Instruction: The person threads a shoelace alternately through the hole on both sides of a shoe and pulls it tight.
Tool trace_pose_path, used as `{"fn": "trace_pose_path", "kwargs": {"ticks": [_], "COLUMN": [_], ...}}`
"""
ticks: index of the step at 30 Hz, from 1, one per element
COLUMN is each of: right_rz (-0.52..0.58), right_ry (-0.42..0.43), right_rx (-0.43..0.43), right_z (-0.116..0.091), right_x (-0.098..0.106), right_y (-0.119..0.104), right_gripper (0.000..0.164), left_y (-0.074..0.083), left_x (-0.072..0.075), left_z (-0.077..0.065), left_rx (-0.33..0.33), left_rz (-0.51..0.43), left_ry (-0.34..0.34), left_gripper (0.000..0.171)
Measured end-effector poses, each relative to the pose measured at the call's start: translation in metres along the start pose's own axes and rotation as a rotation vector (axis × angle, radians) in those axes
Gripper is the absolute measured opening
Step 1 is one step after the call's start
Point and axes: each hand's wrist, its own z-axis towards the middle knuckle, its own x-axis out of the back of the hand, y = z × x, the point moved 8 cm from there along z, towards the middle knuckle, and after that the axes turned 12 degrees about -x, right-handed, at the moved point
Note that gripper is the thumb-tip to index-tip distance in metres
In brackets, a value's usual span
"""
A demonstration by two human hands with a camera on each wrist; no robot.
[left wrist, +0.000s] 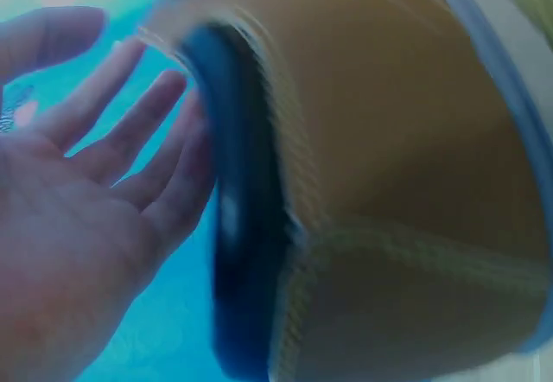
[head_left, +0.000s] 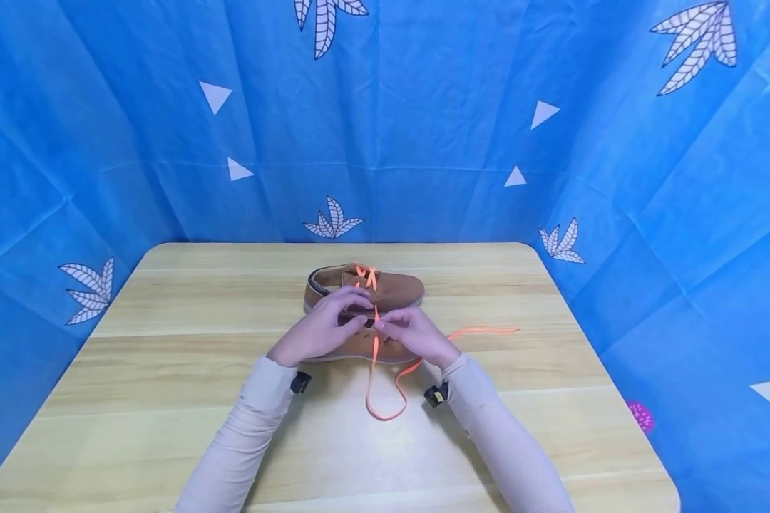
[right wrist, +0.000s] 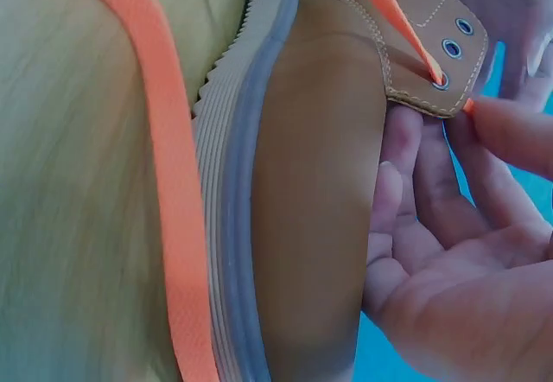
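Observation:
A brown shoe [head_left: 346,350] with a pale sole lies on its near side of the pair, toe to the right. An orange shoelace [right wrist: 177,192] passes through one metal eyelet [right wrist: 440,80] of its flap. My right hand [head_left: 418,333] pinches the lace between thumb and forefinger, close beside the flap's edge in the right wrist view. My left hand [head_left: 324,324] is over the shoe's opening, thumb and fingers apart and loosely bent. In the left wrist view its fingers [left wrist: 138,136] are beside the dark collar [left wrist: 246,200]; nothing shows between them.
Behind stands a second brown shoe [head_left: 401,288] with orange laces [head_left: 371,278] threaded in it. The lace's slack loops toward me on the wooden table [head_left: 167,399], its free end trailing right. A blue patterned curtain [head_left: 423,142] encloses the back and sides.

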Motion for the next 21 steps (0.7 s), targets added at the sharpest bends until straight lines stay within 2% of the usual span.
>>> {"fn": "trace_pose_path", "kwargs": {"ticks": [2,5,8,11,16,21], "right_rz": [0.032,0.107,0.181,0.211,0.224,0.156], "right_ry": [0.015,0.048,0.097,0.11,0.074,0.039], "right_rx": [-0.015,-0.029,-0.037,-0.06,-0.117,-0.124], "right_z": [0.001,0.002,0.005,0.007,0.012,0.014], "right_x": [0.001,0.005,0.011,0.014,0.014,0.016], "right_y": [-0.002,-0.005,-0.008,-0.008,0.001,0.009], "right_gripper": [0.024,0.024,0.025,0.025,0.027,0.026], "left_y": [-0.007,-0.015,-0.018,-0.02,-0.022,-0.024], "left_x": [0.0,-0.006,-0.01,-0.011,-0.012,-0.012], "left_z": [-0.002,-0.002,-0.002,-0.002,-0.003,-0.002], "left_rx": [0.028,0.052,0.07,0.078,0.104,0.123], "left_rz": [0.056,0.116,0.13,0.117,0.093,0.065], "left_ry": [-0.015,-0.076,-0.1,-0.088,-0.074,-0.074], "left_gripper": [0.019,0.026,0.031,0.032,0.035,0.038]}}
